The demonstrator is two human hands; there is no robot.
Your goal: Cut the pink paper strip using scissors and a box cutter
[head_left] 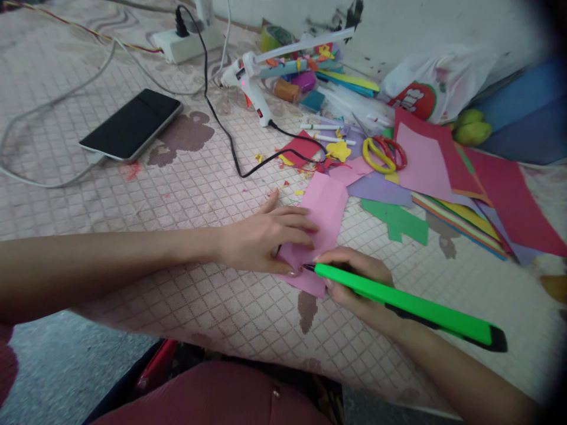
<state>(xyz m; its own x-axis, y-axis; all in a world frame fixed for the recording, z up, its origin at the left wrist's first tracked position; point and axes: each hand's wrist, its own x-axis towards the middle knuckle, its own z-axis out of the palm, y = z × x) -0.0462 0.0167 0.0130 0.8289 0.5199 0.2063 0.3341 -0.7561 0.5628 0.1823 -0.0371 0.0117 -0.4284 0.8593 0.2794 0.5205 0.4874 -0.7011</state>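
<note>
My left hand point(266, 239) lies on a pink paper strip point(325, 206), fingers spread and pressing it against the tablecloth. Its thumb rests near the strip's lower end. My right hand point(358, 277) is closed around a long bright green pen point(398, 301) with a black rear end. The pen's dark tip points left and meets the pink paper, or hovers just over it, close to my left thumb. A small reddish mark shows on the paper by the tip. Part of the strip is hidden under my left fingers.
A white glue gun point(252, 88) stands beyond the paper, its black cord point(230, 141) looping toward me. Scissors point(384, 154), coloured paper sheets point(425, 153) and a green paper cutout point(396, 221) lie right. A phone point(133, 125) charges left, near a power strip point(188, 44).
</note>
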